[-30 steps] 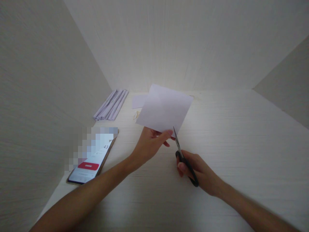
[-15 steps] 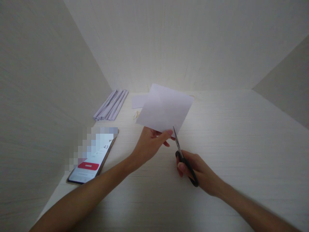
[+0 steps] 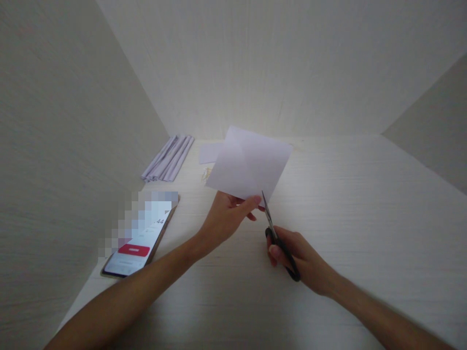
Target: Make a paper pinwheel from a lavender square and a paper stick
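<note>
My left hand (image 3: 228, 216) pinches a white sheet of paper (image 3: 251, 163) by its lower edge, thumb on top and fingers beneath. The sheet is raised and tilted, with a faint diagonal crease across it. In my right hand (image 3: 297, 257) is a pair of scissors (image 3: 283, 253) with black handles, my fingers closed round the grips. The blades look nearly closed and point up at the paper's lower corner, close to my left thumb. Whether the blades have cut into the paper I cannot tell.
A phone (image 3: 136, 248) with a lit screen, partly pixelated, lies at the left near my forearm. Behind it is a bundle of rolled paper strips (image 3: 168, 159). A paper piece (image 3: 209, 152) and small yellowish bits (image 3: 206, 174) lie partly behind the sheet. Pale walls enclose the tabletop (image 3: 365, 209).
The sheet has shifted very slightly in my left hand, and its crease shows more. Digits on the phone screen went from 43 to 44. Both hands and the scissors stay in place.
</note>
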Demonstrator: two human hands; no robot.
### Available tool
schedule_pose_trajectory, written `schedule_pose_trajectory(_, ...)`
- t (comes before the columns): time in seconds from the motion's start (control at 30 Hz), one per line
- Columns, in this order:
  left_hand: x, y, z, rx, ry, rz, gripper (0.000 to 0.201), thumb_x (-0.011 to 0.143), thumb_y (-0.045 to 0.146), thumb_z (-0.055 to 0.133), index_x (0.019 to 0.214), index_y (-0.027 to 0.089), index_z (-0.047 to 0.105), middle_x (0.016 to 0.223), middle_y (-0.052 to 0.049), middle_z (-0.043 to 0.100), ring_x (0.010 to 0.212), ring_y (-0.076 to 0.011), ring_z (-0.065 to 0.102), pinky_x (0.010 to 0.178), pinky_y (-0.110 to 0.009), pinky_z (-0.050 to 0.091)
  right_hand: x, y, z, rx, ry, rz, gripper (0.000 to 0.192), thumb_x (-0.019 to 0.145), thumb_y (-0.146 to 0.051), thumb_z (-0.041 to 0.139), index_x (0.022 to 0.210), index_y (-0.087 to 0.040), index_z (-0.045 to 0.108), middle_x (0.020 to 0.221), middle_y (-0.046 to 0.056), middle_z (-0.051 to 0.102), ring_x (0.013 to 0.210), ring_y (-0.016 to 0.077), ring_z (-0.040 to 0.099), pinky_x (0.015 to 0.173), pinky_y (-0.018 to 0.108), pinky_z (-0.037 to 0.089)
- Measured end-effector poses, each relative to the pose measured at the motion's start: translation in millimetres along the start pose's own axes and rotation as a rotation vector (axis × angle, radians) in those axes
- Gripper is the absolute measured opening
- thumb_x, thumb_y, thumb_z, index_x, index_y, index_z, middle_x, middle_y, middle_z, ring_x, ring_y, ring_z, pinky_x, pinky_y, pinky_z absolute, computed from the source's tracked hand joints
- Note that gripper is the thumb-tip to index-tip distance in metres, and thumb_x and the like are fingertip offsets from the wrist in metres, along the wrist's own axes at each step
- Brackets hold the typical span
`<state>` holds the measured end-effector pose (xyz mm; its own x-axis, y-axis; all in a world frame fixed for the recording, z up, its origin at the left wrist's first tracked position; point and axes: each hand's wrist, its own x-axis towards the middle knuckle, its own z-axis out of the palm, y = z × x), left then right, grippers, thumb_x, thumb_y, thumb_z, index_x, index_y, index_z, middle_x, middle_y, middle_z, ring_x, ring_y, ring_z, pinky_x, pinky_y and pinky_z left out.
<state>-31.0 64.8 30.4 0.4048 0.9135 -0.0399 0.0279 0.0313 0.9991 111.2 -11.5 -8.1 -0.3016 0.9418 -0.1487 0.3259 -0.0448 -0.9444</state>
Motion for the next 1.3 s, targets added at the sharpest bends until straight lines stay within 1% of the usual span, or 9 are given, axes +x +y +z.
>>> schedule_pose_trajectory(0.4,-0.2,0.8,0.2,-0.013,0.003,0.003,0.017,0.069,0.026,0.056,0.073,0.01,0.06,0.071,-0.005,0.064,0.062,-0.0122,0.059,0.046,-0.018,0.045,-0.7,-1.0,-0.8,-0.002,0.002,0.006,0.043,0.075,-0.058,0.038,0.062,-0.017,0.042,0.055,-0.002,0.042,0.051,0.0091,0.038,0.046,0.022,0.03)
schedule_pose_trajectory(0.63,-0.1,0.8,0.3,-0.006,-0.003,0.007,0.017,0.069,0.025,0.056,0.073,0.01,0.06,0.074,-0.006,0.065,0.063,-0.0126,0.06,0.046,-0.018,0.045,-0.6,0.6,-0.1,-0.004,0.009,0.007,0.044,0.074,-0.06,0.038,0.062,-0.017,0.042,0.055,-0.002,0.042,0.051,0.0093,0.038,0.046,0.023,0.03)
schedule_pose_trajectory(1.3,-0.6,0.9,0.1,0.01,0.004,0.002,0.015,0.068,0.025,0.056,0.072,0.011,0.06,0.074,-0.006,0.065,0.063,-0.0129,0.06,0.046,-0.018,0.046,-0.7,1.5,-0.1,-0.026,0.001,-0.012,0.043,0.076,-0.058,0.037,0.062,-0.017,0.042,0.055,-0.002,0.041,0.051,0.0086,0.037,0.046,0.022,0.029)
